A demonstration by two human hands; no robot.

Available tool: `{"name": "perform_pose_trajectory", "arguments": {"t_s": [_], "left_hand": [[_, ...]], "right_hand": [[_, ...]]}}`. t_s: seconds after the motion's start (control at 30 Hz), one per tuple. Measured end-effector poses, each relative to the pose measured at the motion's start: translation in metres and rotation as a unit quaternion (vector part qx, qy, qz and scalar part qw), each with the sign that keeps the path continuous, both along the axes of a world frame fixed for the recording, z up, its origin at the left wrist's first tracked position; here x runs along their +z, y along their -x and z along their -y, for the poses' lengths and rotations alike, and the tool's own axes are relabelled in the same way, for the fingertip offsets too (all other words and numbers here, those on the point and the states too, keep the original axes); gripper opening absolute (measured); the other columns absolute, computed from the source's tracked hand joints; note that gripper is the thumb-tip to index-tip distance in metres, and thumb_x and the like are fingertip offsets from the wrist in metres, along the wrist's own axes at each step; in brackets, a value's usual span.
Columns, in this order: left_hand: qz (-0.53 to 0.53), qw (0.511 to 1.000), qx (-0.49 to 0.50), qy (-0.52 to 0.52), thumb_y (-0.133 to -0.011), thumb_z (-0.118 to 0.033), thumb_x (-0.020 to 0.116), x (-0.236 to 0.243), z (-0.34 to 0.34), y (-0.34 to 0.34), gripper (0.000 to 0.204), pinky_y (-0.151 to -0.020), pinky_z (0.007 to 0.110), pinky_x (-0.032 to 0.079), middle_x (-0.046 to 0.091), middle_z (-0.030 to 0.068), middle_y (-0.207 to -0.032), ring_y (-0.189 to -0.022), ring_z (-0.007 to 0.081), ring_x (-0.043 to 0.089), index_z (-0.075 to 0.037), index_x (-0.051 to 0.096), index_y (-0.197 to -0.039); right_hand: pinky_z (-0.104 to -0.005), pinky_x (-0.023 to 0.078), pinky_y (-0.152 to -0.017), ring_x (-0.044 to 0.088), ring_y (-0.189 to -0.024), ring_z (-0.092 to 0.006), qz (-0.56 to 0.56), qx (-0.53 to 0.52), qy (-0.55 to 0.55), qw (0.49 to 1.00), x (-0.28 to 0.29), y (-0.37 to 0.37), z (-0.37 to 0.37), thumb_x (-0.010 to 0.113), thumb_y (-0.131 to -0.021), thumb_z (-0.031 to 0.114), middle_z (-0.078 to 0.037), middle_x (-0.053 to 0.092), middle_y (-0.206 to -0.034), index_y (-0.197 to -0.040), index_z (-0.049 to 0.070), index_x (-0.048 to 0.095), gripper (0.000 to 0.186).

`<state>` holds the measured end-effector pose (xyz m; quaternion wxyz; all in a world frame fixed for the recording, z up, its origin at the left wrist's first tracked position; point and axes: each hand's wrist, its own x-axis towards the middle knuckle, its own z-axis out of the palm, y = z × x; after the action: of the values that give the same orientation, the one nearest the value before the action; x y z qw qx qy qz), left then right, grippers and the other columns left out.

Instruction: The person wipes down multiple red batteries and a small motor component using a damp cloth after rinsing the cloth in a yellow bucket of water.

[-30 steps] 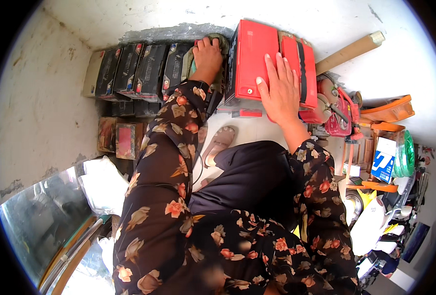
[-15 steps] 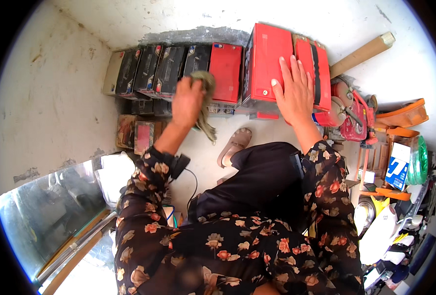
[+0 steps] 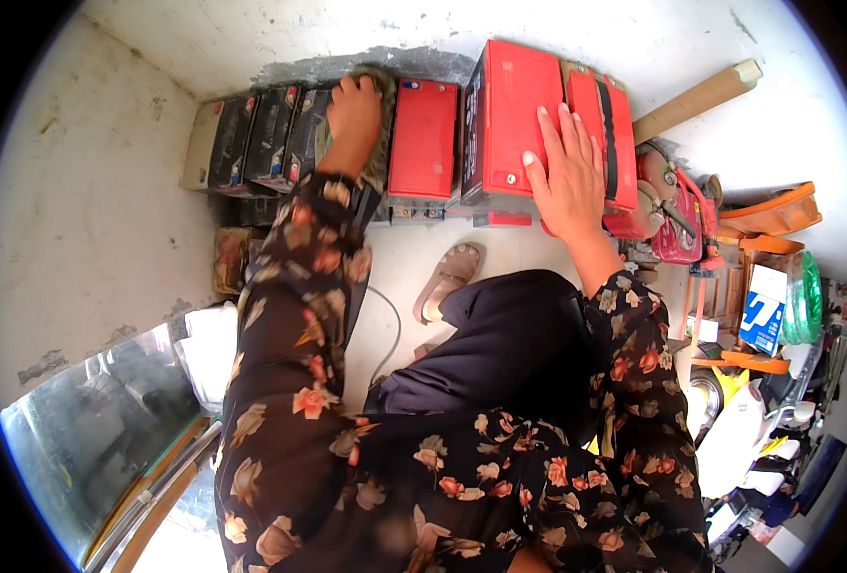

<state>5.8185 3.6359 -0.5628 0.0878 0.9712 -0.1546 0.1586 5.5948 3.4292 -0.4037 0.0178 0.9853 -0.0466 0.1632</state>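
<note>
My left hand [image 3: 353, 116] is closed on a greenish-grey cloth [image 3: 384, 110], pressed on top of the black batteries. Several black batteries [image 3: 275, 129] stand in a row along the wall, partly hidden by that hand and sleeve. Just right of the cloth is a red battery [image 3: 423, 138]. Beyond a narrow gap stands a larger, taller red battery [image 3: 522, 105]. My right hand [image 3: 573, 181] lies flat with fingers stretched out across its right side. Another red battery [image 3: 622, 143] with a black strap adjoins it.
A cardboard tube [image 3: 700, 98] leans by the wall at right, near a red machine [image 3: 677, 224]. Orange wooden pieces [image 3: 772, 215], a green coil [image 3: 807, 296] and clutter fill the right side. A glass pane [image 3: 108, 411] stands at lower left. My shoe [image 3: 449, 277] is on the floor.
My left hand with the cloth has moved away from me and slightly left, from the batteries' near edge onto their tops. My right hand stays on the large red battery.
</note>
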Motion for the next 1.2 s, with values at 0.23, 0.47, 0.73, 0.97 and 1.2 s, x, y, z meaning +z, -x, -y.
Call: {"name": "perform_pose_trajectory", "arguments": {"t_s": [0.23,0.47,0.73,0.97,1.2], "left_hand": [[-0.069,0.988,-0.141,0.01,-0.081,-0.027,0.067,0.012,-0.052,0.111,0.026,-0.059,0.038,0.056,0.049,0.01,-0.099,-0.091,0.0293,0.059,-0.012,0.051,-0.097],[-0.061,0.998,-0.027,-0.015,-0.088,-0.035,0.06,0.005,-0.015,0.028,0.031,-0.06,0.042,0.056,0.05,0.0132,-0.103,-0.095,0.032,0.059,-0.012,0.048,-0.104],[-0.07,0.995,-0.063,-0.014,-0.088,-0.032,0.061,0.007,-0.035,0.032,0.029,-0.063,0.041,0.057,0.05,0.0141,-0.104,-0.092,0.0328,0.06,-0.012,0.047,-0.104],[-0.12,0.984,-0.131,0.004,-0.082,-0.027,0.067,0.033,-0.112,0.135,0.03,-0.066,0.041,0.054,0.05,0.0107,-0.101,-0.09,0.0303,0.059,-0.012,0.049,-0.101],[-0.016,0.999,-0.016,-0.034,-0.084,-0.029,0.065,0.021,-0.113,0.073,0.031,-0.078,0.043,0.05,0.051,0.0118,-0.099,-0.097,0.0316,0.054,-0.008,0.049,-0.1]], "right_hand": [[-0.0478,0.024,-0.111,0.034,-0.135,-0.0338,-0.013,-0.013,-0.007,1.0,-0.001,0.0,-0.002,0.051,-0.091,0.037,-0.017,0.037,-0.146,-0.142,0.012,0.04,0.057],[-0.0477,0.024,-0.111,0.034,-0.135,-0.0336,-0.021,-0.005,-0.008,1.0,0.0,0.0,0.0,0.05,-0.091,0.037,-0.017,0.036,-0.146,-0.141,0.012,0.041,0.057],[-0.0465,0.024,-0.111,0.034,-0.135,-0.0315,-0.002,-0.005,-0.01,1.0,-0.001,0.002,0.002,0.051,-0.091,0.038,-0.016,0.037,-0.147,-0.141,0.013,0.041,0.057],[-0.0469,0.025,-0.111,0.034,-0.135,-0.0315,-0.005,-0.013,-0.001,1.0,0.0,0.001,-0.001,0.051,-0.091,0.037,-0.016,0.036,-0.147,-0.142,0.013,0.04,0.057],[-0.0481,0.026,-0.109,0.035,-0.134,-0.0334,-0.004,-0.006,-0.004,1.0,0.002,-0.001,-0.001,0.052,-0.09,0.035,-0.016,0.038,-0.146,-0.141,0.012,0.041,0.058]]}}
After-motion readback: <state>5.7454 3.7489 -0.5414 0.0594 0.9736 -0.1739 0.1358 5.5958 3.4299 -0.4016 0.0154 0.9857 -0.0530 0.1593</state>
